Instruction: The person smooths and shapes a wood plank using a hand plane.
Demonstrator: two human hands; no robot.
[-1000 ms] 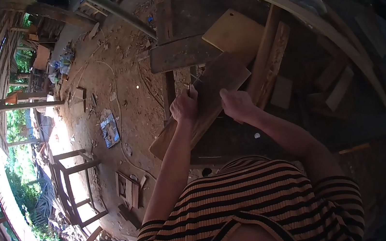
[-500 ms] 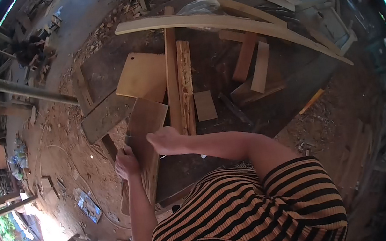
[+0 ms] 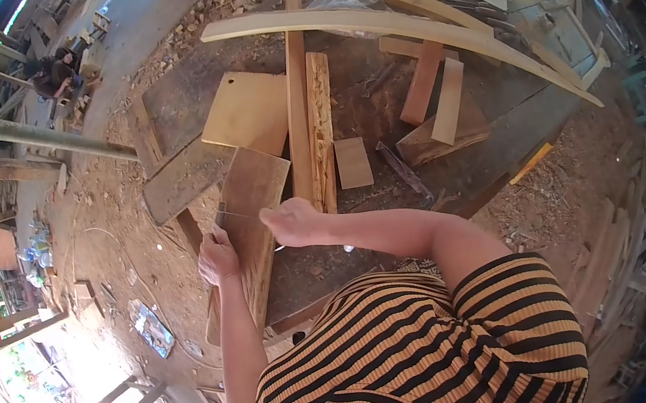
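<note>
A brown wooden board (image 3: 252, 186) lies slanted across the near left part of the worktable. At its left edge is my left hand (image 3: 218, 256), its fingers closed around a small dark item (image 3: 219, 215) that I cannot make out. Over the board's right side my right hand (image 3: 287, 222) is in a fist. A thin pale line, like a wire or thin blade, runs between the hands above the board; what the right fingers grip is hidden. Just beyond lie a yellowish square panel (image 3: 248, 112) and two long upright-running planks (image 3: 320, 132).
On the dark worktable (image 3: 376, 235) lie a long curved plank (image 3: 398, 24), a reddish block (image 3: 422, 84), a pale strip (image 3: 449, 102) and a small rectangular piece (image 3: 353, 162). A metal pole (image 3: 45, 136) extends from the left. Another person (image 3: 63, 72) sits far back left.
The view has shifted slightly, so the table items appear higher and further right. Both hands remain at the board, with the thin line between them now easier to see.
</note>
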